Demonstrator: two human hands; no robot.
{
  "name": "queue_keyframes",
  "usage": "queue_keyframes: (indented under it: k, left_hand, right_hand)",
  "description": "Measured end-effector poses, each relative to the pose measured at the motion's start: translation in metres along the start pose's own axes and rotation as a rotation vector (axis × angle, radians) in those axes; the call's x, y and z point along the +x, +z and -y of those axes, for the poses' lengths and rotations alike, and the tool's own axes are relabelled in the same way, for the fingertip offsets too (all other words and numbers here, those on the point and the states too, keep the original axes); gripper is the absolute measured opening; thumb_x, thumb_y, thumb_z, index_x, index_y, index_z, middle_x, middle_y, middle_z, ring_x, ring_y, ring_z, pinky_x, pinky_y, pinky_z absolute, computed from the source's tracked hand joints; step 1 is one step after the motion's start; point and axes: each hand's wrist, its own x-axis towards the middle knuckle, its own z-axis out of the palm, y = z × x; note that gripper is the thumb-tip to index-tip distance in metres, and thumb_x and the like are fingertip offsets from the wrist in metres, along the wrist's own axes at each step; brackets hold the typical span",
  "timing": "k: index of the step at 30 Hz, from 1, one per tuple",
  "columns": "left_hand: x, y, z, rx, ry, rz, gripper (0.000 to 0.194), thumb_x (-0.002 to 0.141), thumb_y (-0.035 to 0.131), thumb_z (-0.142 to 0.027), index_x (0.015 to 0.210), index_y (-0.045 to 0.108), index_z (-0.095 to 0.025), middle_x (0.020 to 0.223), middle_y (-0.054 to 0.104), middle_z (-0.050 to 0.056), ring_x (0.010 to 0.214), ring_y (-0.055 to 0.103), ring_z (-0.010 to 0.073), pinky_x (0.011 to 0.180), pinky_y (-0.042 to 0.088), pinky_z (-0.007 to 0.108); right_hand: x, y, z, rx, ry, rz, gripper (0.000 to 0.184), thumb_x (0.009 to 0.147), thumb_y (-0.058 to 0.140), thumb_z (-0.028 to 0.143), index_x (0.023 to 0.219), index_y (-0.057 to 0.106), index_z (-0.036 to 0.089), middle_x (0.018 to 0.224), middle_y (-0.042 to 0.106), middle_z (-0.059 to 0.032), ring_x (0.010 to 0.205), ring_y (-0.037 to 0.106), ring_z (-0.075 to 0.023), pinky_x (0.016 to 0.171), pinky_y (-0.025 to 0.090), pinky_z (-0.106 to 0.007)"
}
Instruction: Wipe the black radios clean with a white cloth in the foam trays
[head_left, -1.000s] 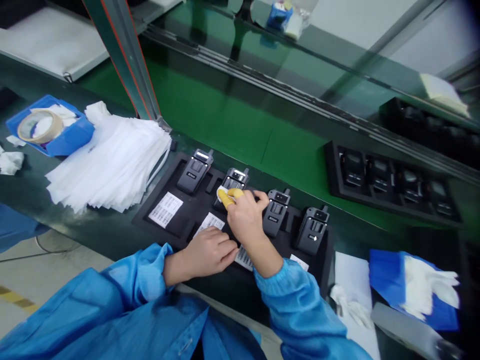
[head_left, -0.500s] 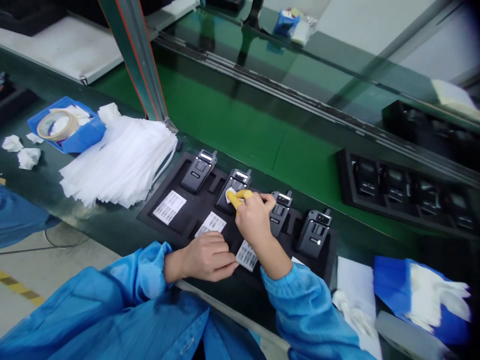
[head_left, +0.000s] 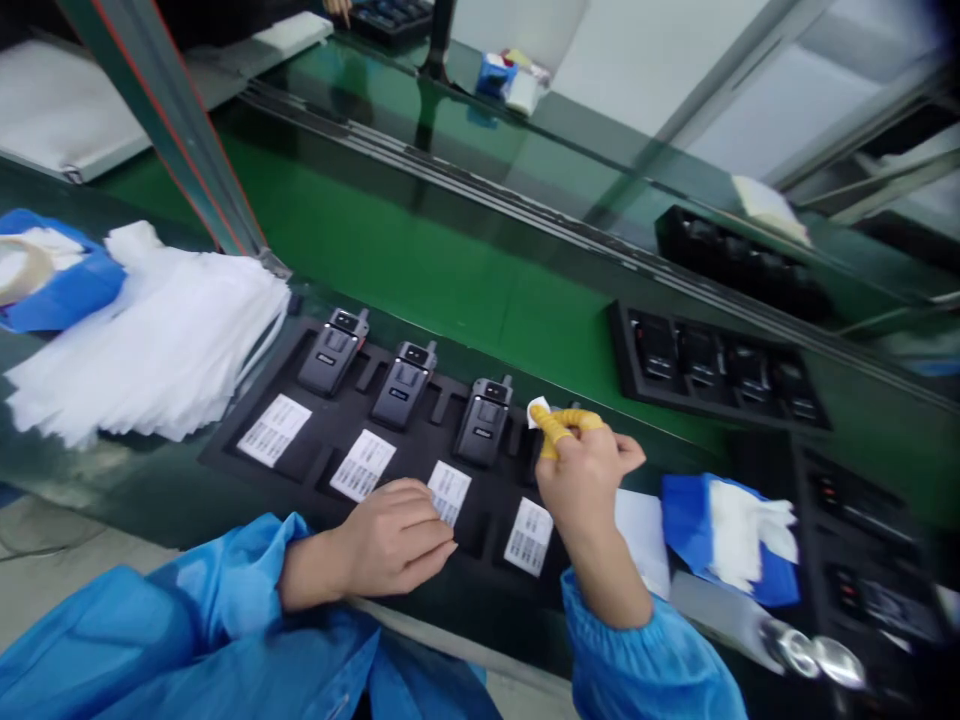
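A black foam tray (head_left: pixel 247 405) lies on the bench with small dark handheld radios (head_left: pixel 403 384) standing in its slots and white barcode labels (head_left: pixel 363 465) in front of them. My right hand (head_left: pixel 581 478), wearing yellow finger cots, pinches a small white wipe (head_left: pixel 537 410) over the rightmost slot, hiding the radio there. My left hand (head_left: pixel 394 535) rests on the tray's front edge, fingertips touching one label (head_left: pixel 450 491). Both arms are in blue sleeves.
A stack of white foam bags (head_left: pixel 142 345) lies left of the tray, with a blue bin (head_left: pixel 64 290) beyond it. A second black tray of radios (head_left: pixel 716 370) sits on the green conveyor (head_left: pixel 420 250). Blue-and-white gloves (head_left: pixel 731 530) lie to the right. A slanted metal post (head_left: pixel 169 120) rises at left.
My right hand with the wipe has moved from the second radio to the rightmost slot. The view has shifted right. My left hand stays on the tray's front edge.
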Motion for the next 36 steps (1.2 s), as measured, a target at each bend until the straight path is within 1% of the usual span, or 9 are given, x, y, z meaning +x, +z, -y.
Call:
queue_keyframes:
  k: [2,4,8,12,17,22,27,33,36]
  left_hand:
    - [0.010,0.016,-0.004,0.051,-0.058,0.074,0.017,0.087,0.049,-0.016,0.094,0.063,-0.013,0.089,0.070,0.007,0.089,0.064,0.0180,0.095,0.046,0.038]
    - [0.017,0.033,-0.004,0.140,-0.111,0.169,0.027,0.090,0.046,-0.021,0.111,0.059,-0.011,0.116,0.065,0.011,0.114,0.056,0.0247,0.106,0.034,0.048]
    - [0.022,0.058,0.002,0.310,-0.186,0.333,0.045,0.092,0.045,-0.038,0.127,0.049,-0.009,0.139,0.047,0.014,0.132,0.039,0.0292,0.111,0.018,0.056]
    - [0.021,0.063,0.004,0.417,-0.191,0.372,0.054,0.093,0.040,-0.047,0.131,0.046,-0.010,0.141,0.043,0.016,0.134,0.035,0.0284,0.113,0.010,0.054]
    - [0.021,0.060,0.002,0.422,-0.217,0.359,0.053,0.092,0.042,-0.046,0.130,0.047,-0.010,0.141,0.044,0.016,0.132,0.039,0.0278,0.112,0.017,0.050]
    - [0.022,0.059,0.003,0.397,-0.197,0.363,0.050,0.092,0.043,-0.042,0.129,0.048,-0.009,0.140,0.046,0.015,0.130,0.041,0.0277,0.110,0.024,0.046]
    - [0.025,0.058,0.003,0.388,-0.220,0.379,0.048,0.091,0.044,-0.039,0.129,0.048,-0.009,0.140,0.045,0.015,0.131,0.040,0.0282,0.110,0.025,0.047]
    - [0.024,0.058,0.003,0.388,-0.203,0.379,0.047,0.092,0.044,-0.038,0.128,0.049,-0.009,0.141,0.044,0.015,0.131,0.040,0.0281,0.110,0.024,0.047]
    - [0.023,0.059,0.003,0.382,-0.208,0.374,0.048,0.092,0.043,-0.039,0.129,0.048,-0.009,0.142,0.043,0.014,0.132,0.038,0.0280,0.111,0.022,0.047]
  right_hand:
    - [0.005,0.004,-0.016,-0.064,0.020,-0.016,0.026,0.065,0.045,0.004,0.070,0.066,0.019,0.078,0.056,-0.0053,0.079,0.042,-0.0195,0.077,0.024,-0.041]
    - [0.009,0.010,-0.020,-0.090,-0.040,0.011,0.026,0.067,0.046,0.004,0.070,0.066,0.020,0.081,0.059,-0.0057,0.081,0.043,-0.0200,0.080,0.024,-0.042]
    - [0.018,0.023,-0.002,-0.063,-0.174,0.040,0.032,0.075,0.048,0.003,0.087,0.069,0.024,0.096,0.064,-0.0042,0.088,0.046,-0.0187,0.087,0.022,-0.042]
    - [0.027,0.034,0.010,0.005,-0.297,0.025,0.028,0.081,0.053,0.007,0.095,0.068,0.026,0.099,0.067,-0.0017,0.091,0.048,-0.0164,0.091,0.018,-0.041]
    - [0.024,0.035,-0.002,-0.025,-0.311,0.052,0.022,0.079,0.054,0.006,0.070,0.067,0.021,0.095,0.067,-0.0022,0.090,0.049,-0.0165,0.092,0.016,-0.042]
    - [0.015,0.030,-0.004,-0.015,-0.301,0.088,0.026,0.077,0.052,0.004,0.080,0.069,0.024,0.086,0.065,-0.0015,0.085,0.049,-0.0160,0.092,0.018,-0.043]
    - [0.027,0.038,0.003,0.001,-0.374,0.058,0.022,0.080,0.053,0.008,0.076,0.067,0.024,0.090,0.066,0.0000,0.088,0.048,-0.0151,0.093,0.015,-0.041]
    - [0.025,0.034,-0.006,-0.094,-0.271,0.001,0.028,0.078,0.049,0.004,0.058,0.061,0.019,0.082,0.064,-0.0018,0.079,0.045,-0.0151,0.090,0.017,-0.041]
    - [0.023,0.032,0.000,-0.096,-0.225,0.019,0.027,0.078,0.047,0.004,0.060,0.061,0.019,0.083,0.064,-0.0028,0.077,0.046,-0.0151,0.090,0.017,-0.042]
